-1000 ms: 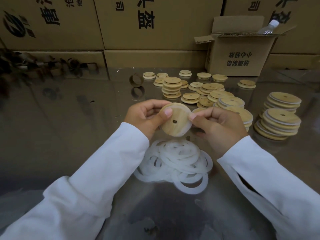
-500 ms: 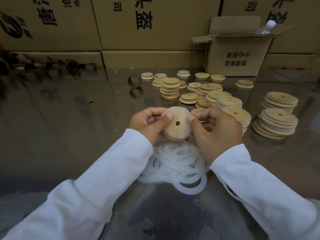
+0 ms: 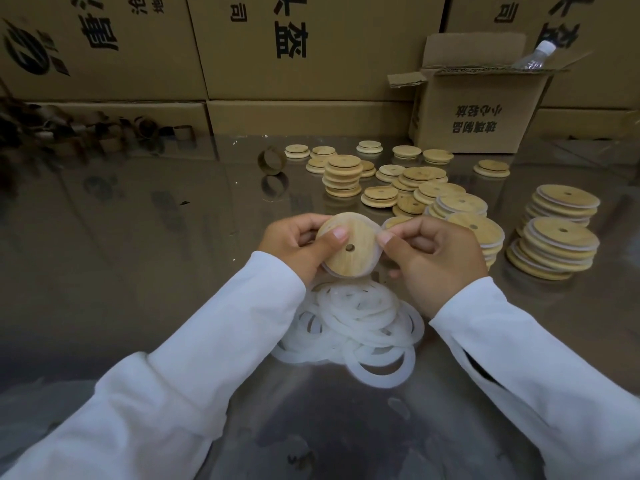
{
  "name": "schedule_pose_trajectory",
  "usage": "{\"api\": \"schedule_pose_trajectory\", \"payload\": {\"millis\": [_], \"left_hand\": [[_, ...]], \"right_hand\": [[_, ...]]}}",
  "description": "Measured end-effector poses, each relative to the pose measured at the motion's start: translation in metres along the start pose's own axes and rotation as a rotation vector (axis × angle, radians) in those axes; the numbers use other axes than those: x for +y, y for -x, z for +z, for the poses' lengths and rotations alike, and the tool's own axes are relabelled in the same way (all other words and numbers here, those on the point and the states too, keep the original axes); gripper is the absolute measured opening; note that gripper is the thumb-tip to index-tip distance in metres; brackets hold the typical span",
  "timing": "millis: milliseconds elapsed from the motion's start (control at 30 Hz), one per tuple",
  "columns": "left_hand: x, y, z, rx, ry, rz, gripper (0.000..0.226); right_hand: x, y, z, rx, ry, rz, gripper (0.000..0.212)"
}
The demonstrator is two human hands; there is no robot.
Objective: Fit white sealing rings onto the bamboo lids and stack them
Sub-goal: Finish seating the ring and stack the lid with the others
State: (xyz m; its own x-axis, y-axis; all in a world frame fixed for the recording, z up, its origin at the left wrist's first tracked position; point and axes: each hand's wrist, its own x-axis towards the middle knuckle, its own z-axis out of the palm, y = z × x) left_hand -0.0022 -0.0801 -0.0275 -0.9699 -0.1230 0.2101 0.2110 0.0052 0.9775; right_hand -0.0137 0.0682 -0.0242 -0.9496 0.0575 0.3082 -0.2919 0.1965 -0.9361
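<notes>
Bamboo lid (image 3: 349,252) held just above ring pile (image 3: 360,327), pinched by left grip (image 3: 294,244). White ring (image 3: 332,273) at lid rim pinched by right grip (image 3: 433,258). Open carton (image 3: 481,112) behind pile, printed upside-down: 玻璃制品, 小心轻放.

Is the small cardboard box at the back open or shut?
Open: the small cardboard box has raised flaps and a plastic bottle poking out.

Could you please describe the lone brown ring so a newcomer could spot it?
Start at the open cardboard box at the table's back right. Left of it spread loose bamboo lids; the brown ring stands on edge at their left end, hollow and darker than any lid.
</notes>
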Motion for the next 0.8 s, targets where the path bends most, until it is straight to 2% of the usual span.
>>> {"api": "schedule_pose_trajectory", "payload": {"millis": [433,600,800], "left_hand": [[0.0052,0.0005,-0.0023,0.047,-0.013,0.018,0.013],[0.0024,0.0023,-0.0017,0.069,-0.029,0.014,0.007],[0.0020,0.0026,0.0027,0.097,0.063,-0.045,0.005]], "right_hand": [[-0.0034,0.0012,-0.0007,-0.051,0.029,-0.029,0.022],[-0.0011,0.0042,-0.0001,-0.089,0.046,-0.068,0.014],[-0.0002,0.0073,0.0028,-0.034,0.045,-0.079,0.008]]}}
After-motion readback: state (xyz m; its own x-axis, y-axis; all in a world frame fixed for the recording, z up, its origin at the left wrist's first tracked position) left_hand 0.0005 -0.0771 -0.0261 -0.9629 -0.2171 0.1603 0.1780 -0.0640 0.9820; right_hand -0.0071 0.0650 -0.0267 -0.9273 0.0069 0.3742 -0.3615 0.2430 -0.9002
